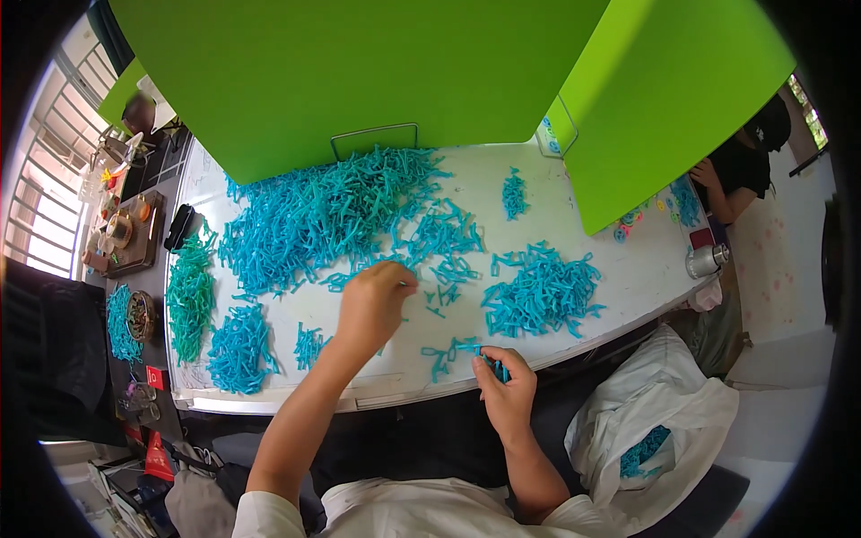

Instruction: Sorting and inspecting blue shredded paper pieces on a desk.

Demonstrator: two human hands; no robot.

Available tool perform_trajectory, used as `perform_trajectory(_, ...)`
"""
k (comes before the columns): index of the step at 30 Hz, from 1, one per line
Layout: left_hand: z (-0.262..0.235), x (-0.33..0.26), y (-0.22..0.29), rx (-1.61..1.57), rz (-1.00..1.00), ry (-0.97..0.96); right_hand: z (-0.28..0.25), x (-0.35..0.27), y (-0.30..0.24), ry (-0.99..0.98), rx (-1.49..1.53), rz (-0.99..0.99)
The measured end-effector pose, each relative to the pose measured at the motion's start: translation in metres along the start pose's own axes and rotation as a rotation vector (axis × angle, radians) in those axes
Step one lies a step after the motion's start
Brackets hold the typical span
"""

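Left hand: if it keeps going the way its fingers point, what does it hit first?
Probably the loose blue plastic pieces just beyond the left hand, then the big blue pile; depth is hard to judge.

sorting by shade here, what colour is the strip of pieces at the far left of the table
Green-teal, greener than the bright blue plastic pieces beside it; the strip shows best in the head view.

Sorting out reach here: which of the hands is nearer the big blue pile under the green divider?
Left. The left hand touches the lower edge of the big blue pile; the right hand is at the table's near edge, holding blue pieces.
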State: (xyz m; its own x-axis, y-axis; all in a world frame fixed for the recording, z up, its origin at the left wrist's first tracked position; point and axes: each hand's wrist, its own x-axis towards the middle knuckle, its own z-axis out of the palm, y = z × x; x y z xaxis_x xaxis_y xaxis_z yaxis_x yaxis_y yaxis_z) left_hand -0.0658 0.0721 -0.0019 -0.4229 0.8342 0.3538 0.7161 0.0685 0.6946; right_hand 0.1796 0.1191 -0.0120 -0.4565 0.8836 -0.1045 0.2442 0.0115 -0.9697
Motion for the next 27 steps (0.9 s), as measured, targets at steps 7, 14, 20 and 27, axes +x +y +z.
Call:
perform_trajectory(7,-0.034,-0.021,-0.003,-1.037,-0.904,0.139,0.008,0.004,0.0,0.013,-0.181,-0.262)
perform_trajectory(14,-0.031,-0.028,-0.004,-1.398,-1.04,0.173,0.004,-0.002,-0.01,0.085,-0.006,-0.037)
perform_trajectory(20,0.005,0.01,0.019,-0.138,-0.394,-0.05,-0.013,0.003,-0.02,-0.119,0.831,0.478)
perform_trajectory(27,0.039,0.028,-0.003,0.316,-0.044,-0.085,-0.016,-0.005,-0.034,-0.293,0.794,0.643)
